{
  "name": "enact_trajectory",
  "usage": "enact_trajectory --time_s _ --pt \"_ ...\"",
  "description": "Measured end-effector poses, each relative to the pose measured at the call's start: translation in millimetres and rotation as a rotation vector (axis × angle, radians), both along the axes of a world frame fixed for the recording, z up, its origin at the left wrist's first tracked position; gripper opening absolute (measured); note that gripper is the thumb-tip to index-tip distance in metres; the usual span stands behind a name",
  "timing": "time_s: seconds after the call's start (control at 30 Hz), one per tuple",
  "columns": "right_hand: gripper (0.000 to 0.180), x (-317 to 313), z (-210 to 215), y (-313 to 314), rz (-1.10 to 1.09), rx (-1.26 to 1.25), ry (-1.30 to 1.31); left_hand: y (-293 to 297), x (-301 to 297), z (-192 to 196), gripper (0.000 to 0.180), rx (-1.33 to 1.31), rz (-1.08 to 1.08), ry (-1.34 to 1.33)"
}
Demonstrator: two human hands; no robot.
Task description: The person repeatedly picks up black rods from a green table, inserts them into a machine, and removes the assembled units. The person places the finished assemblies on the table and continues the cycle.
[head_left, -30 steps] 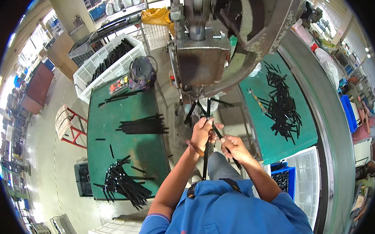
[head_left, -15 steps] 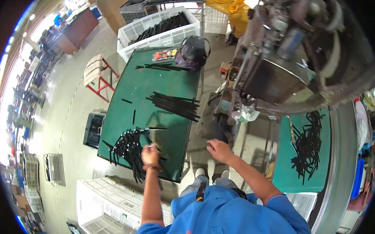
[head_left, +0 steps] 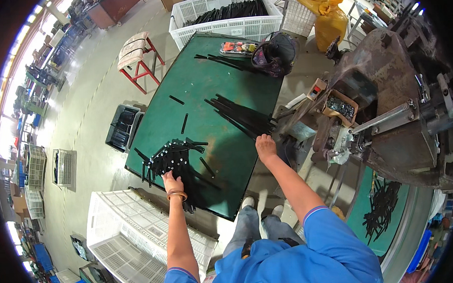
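On the green table, a heap of black strips with shiny round ends lies at the near left. My left hand, with a band round its wrist, rests at the heap's near side, its fingers stretched out and apart over the strips. At the table's right edge my right hand pinches the near ends of a fanned stack of long black strips. How many strips its fingers hold is hidden. A few loose black strips lie between heap and stack.
A cap and a packet of orange items sit at the table's far end. Beyond stands a white crate of black strips. A heavy machine with a box of small parts is at right; an empty-looking white crate lies near left.
My right hand has gone from beside the table to the stack's ends. My left hand has moved slightly left on the heap. The view has shifted, showing more of the machine.
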State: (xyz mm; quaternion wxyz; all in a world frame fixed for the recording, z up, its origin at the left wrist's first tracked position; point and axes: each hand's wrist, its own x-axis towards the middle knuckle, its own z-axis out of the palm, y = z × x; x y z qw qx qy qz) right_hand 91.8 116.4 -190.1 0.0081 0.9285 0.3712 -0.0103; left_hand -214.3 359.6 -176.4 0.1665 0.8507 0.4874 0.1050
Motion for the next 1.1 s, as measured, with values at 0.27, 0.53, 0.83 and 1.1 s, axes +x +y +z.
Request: enact_trajectory --time_s 0.27,0.53,0.83,1.1 --pt "0.016 -11 48 -30 -0.100 0.610 0.905 -51 45 32 0.036 0.091 -0.184 -0.422" --pt "0.022 -131 134 -151 -0.210 0.879 1.389 -227 171 111 0.035 -1.682 -0.076 -1.178" --pt "0.019 59 149 -287 -0.461 0.432 -0.162 -326 203 201 0.029 -1.821 -0.438 -0.625" --pt "0.024 105 114 -283 -0.418 0.534 -0.297 -357 225 206 0.016 -1.672 -0.483 -0.639"
